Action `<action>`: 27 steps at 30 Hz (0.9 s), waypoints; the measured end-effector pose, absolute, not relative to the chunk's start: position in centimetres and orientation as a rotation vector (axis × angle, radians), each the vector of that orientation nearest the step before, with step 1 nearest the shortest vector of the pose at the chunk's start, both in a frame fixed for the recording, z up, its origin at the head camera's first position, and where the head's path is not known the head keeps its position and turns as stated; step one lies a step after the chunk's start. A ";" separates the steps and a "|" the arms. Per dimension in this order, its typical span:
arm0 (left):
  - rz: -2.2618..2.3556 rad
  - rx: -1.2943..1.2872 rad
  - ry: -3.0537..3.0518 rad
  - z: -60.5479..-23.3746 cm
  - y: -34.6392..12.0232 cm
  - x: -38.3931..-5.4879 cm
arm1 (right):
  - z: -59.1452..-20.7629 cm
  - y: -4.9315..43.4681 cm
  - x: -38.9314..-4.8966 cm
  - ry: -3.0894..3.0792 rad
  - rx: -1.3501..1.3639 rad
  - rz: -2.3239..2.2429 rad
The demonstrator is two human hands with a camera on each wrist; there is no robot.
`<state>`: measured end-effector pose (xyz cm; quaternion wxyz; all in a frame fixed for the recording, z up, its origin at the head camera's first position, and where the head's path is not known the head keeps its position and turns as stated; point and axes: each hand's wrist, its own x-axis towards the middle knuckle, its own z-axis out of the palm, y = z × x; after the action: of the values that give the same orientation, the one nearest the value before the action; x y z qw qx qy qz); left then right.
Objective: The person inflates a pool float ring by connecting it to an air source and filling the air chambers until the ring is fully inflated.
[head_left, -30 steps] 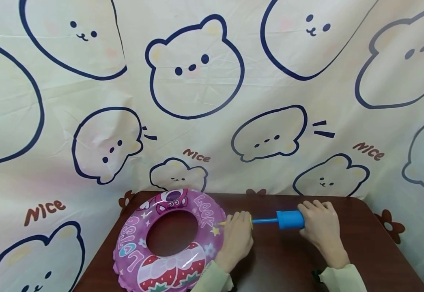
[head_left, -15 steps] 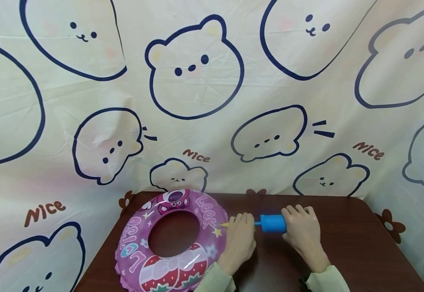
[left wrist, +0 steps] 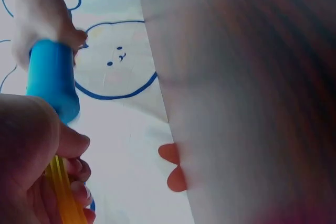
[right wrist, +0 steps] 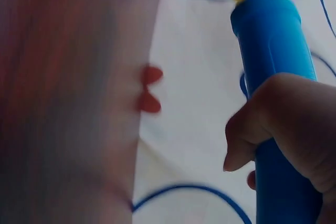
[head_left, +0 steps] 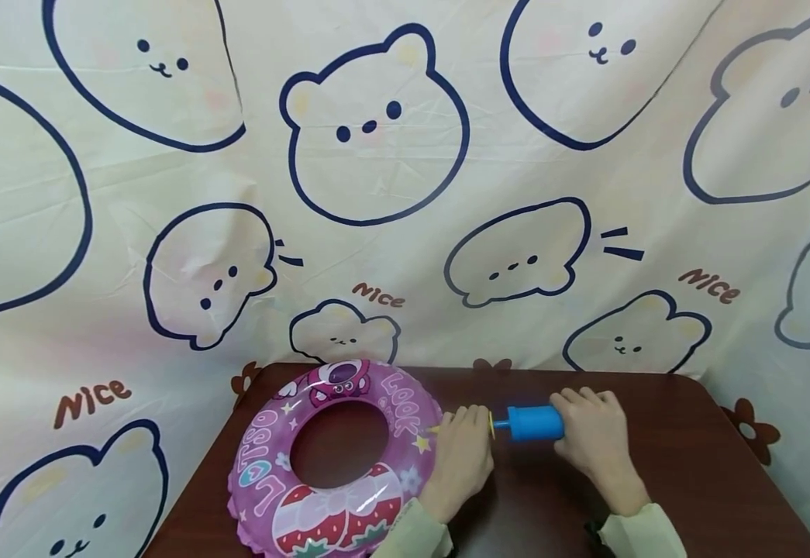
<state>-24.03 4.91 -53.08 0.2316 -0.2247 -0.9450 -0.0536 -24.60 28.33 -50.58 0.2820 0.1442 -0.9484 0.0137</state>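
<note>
A blue hand pump (head_left: 535, 423) with a yellow end lies level between the two hands. My left hand (head_left: 462, 457) holds the yellow part (left wrist: 65, 192), its fingers wrapped round it in the left wrist view. A yellow tip pokes out past this hand toward an inflated purple swim ring (head_left: 254, 465), whose right edge the hand overlaps. My right hand (head_left: 593, 446) grips the blue barrel, thumb across it in the right wrist view. A short length of blue rod (head_left: 501, 425) shows between barrel and yellow end. The ring's valve is hidden from view.
The swim ring takes up the left part of a dark brown table (head_left: 697, 457). Behind and at both sides hangs a pale cloth (head_left: 405, 256) printed with bear outlines, close to the table's back edge.
My right hand slid the barrel left toward my left hand, shortening the visible rod, then drew back slightly right. My left hand kept its grip beside the ring.
</note>
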 end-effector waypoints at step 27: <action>0.046 -0.521 -2.485 -53.4 5.5 -24.2 | -49.4 31.3 -24.8 -2.503 0.367 -0.053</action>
<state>-24.18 5.49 -53.38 0.2965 -0.1959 -0.9346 0.0173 -24.76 31.33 -49.38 0.3011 0.1384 -0.9433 -0.0201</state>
